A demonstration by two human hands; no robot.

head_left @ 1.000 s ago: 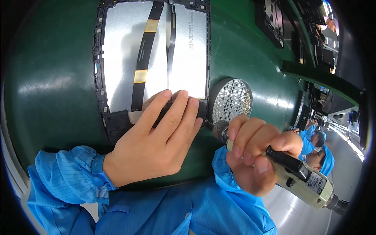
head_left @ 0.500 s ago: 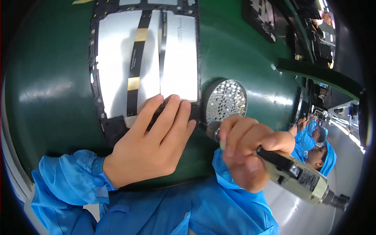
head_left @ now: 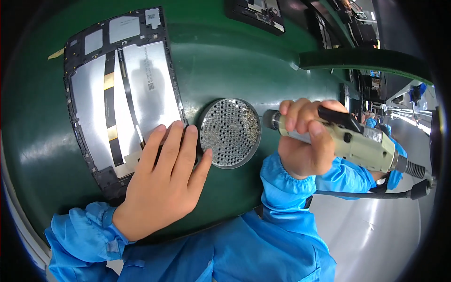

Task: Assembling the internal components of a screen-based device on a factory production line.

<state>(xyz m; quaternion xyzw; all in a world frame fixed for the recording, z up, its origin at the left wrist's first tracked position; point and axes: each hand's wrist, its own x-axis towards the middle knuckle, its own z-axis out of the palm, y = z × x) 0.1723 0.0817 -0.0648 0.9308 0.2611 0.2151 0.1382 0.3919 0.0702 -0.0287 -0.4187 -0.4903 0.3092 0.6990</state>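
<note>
Under my left hand (head_left: 164, 183) lies the near right edge of an opened tablet (head_left: 152, 110), with silver plates in a black frame and dark ribbon cables with gold-coloured patches. The hand is open, its fingers slightly spread and resting on that edge. My right hand (head_left: 307, 136) is wrapped round a pale green electric screwdriver (head_left: 359, 150) with a black lever on top. The tool lies nearly level, its nose pointing left toward the rim of a round screw tray (head_left: 230, 131). That tray is full of holes, with many small screws heaped along its right side. The driver's tip is hard to make out.
A dark device part (head_left: 258, 14) sits at the far edge of the green work mat (head_left: 211, 51). A curved green bar (head_left: 366, 61) crosses at the right. The screwdriver's cable (head_left: 366, 193) runs below it. A co-worker's blue sleeve shows at right.
The view has shifted, so tablet and tray appear further left. My right hand has drawn the screwdriver from near the tablet's edge to the right side of the tray. My left hand stays on the tablet.
</note>
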